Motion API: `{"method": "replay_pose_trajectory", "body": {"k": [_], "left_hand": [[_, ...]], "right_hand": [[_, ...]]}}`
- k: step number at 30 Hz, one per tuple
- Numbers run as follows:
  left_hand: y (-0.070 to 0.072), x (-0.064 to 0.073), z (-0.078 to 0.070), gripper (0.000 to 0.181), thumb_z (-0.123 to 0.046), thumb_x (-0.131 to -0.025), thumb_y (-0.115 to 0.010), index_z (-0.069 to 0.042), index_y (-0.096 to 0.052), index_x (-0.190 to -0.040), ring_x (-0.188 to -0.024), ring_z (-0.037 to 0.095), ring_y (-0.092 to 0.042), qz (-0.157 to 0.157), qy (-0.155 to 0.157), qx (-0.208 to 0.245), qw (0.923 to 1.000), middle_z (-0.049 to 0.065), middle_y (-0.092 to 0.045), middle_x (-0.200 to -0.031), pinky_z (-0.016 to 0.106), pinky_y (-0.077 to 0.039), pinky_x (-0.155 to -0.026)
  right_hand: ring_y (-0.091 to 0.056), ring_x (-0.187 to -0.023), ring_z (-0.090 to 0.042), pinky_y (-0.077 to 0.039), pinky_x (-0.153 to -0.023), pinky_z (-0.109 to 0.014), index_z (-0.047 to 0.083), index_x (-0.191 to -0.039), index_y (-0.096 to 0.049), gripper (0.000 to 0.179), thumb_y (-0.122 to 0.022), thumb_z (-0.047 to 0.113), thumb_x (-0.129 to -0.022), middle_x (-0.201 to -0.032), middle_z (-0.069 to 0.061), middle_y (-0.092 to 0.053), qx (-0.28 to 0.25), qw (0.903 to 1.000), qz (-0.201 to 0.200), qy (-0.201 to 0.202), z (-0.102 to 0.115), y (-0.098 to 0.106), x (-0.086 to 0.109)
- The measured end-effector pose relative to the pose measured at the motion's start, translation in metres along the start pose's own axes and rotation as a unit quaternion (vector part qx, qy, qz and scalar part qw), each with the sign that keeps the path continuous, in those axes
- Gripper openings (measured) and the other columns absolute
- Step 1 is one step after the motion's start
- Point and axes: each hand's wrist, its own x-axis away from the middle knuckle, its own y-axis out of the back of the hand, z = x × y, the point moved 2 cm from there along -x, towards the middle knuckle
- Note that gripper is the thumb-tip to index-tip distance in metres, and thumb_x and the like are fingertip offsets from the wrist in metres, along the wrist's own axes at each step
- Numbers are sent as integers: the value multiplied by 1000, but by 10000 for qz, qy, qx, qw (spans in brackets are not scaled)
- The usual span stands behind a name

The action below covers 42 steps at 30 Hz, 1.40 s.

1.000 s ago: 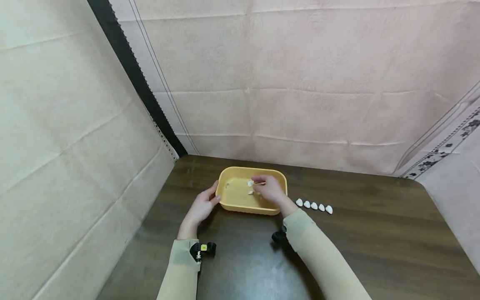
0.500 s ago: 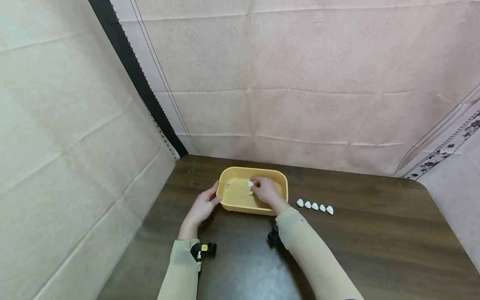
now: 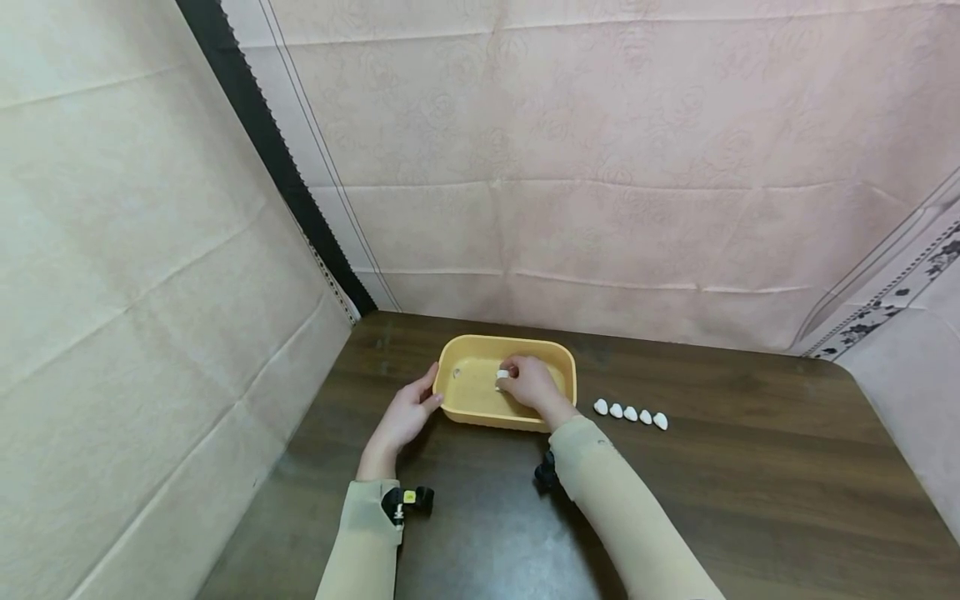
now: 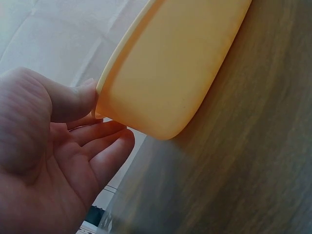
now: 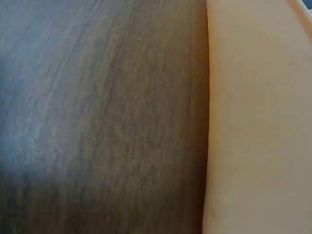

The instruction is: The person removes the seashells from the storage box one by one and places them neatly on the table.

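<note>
My left hand (image 3: 405, 412) holds the left end of a yellow plastic tray (image 3: 480, 415). In the left wrist view the thumb lies over the tray's rim (image 4: 114, 66), with curled fingers beneath it. Inside the tray, my right hand (image 3: 531, 387) pinches a small white shell-like piece (image 3: 502, 374) between thumb and fingers. Another white bit (image 3: 498, 388) shows just below, mostly hidden by the thumb. Towards the tray's left end lies a small greyish piece (image 3: 456, 372). The right wrist view has only the tray's outer wall (image 5: 258, 117) and the table; the hand is out of it.
Several white rounded pieces (image 3: 631, 413) lie in a row on the dark wooden table (image 3: 750, 467), right of the tray. Pale cloth (image 3: 600, 208) hangs behind the table, and more cloth (image 3: 150, 333) hangs along its left side.
My right hand has moved slightly left and down within the tray, its fingers closing on the white piece, which has tilted. The left hand keeps its hold on the tray.
</note>
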Motion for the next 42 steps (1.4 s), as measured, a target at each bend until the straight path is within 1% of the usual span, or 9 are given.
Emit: {"method": "replay_pose_trajectory", "body": {"k": [6,13,18,26,28,35,42], "left_hand": [[0,0,0,61,-10,-111,-57,-8,-33,-167,-158,32,-32,-42,50,-25,10000,8,-32,-173,53,-27,-127],[-1,0,0,60,-10,-111,-56,-7,-33,-167,-158,32,-32,-46,25,-30,10000,8,-32,-173,53,-27,-127],[-1,0,-1,61,-9,-111,-56,-7,-33,-167,-158,33,-32,-43,38,-29,10000,8,-32,-173,53,-27,-127],[0,0,0,61,-10,-111,-56,-8,-34,-167,-158,32,-31,-76,97,-15,9999,7,-32,-173,53,-26,-128],[-1,0,0,61,-11,-111,-56,-9,-33,-168,-159,32,-30,-65,120,-5,9999,7,-32,-173,53,-25,-128],[-1,1,-1,61,-10,-111,-56,-10,-33,-168,-159,32,-30,-62,152,27,9999,7,-31,-173,54,-25,-128],[0,0,0,61,-11,-111,-56,-11,-34,-168,-158,31,-32,-55,163,45,9998,6,-32,-173,53,-27,-127]], "right_hand": [[-62,-94,-23,-53,-92,-42,6,-107,-77,17,-80,17,-93,-99,-6,-70,100,9999,-4,24,1,1,1],[-60,-91,-23,-53,-89,-40,6,-102,-76,15,-82,17,-93,-96,-5,-68,85,9999,-1,-75,1,2,2],[-59,-88,-22,-52,-87,-39,5,-103,-75,16,-81,16,-93,-95,-5,-68,134,9999,7,-93,0,2,2],[-60,-94,-23,-53,-92,-40,2,-117,-76,28,-79,16,-93,-100,-6,-67,138,9998,19,-124,2,1,2],[-61,-95,-23,-53,-93,-40,3,-116,-76,26,-80,16,-93,-101,-6,-68,102,9998,16,-152,1,1,2],[-61,-91,-21,-53,-89,-38,7,-104,-78,14,-81,17,-94,-97,-3,-69,-25,9997,8,-232,-1,1,2],[-60,-90,-20,-52,-85,-36,9,-103,-74,18,-83,21,-94,-96,-3,-68,-152,9991,32,-399,-3,-1,0]]}}
